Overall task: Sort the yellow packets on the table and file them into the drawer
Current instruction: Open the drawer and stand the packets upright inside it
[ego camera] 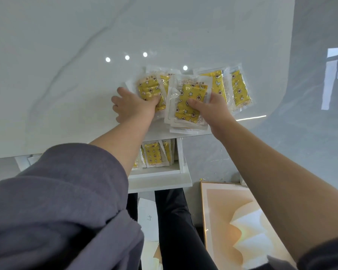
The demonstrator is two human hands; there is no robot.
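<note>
Right hand (213,106) is pinching the fanned stack of yellow packets (187,100) by its right edge, thumb on top, left hand (133,103) is pressing spread-fingered on loose packets (148,90) just left of that grip, drawer (181,152) sitting below it; light, floppy, slick film, probably sliding apart unless squeezed flat.

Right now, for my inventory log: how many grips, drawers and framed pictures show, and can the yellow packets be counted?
Grips: 2, left grip and right grip
Drawer: 1
Framed picture: 1
Total: 4
Yellow packets overlap in heaps on the table and in the drawer, so no sure count.
</note>
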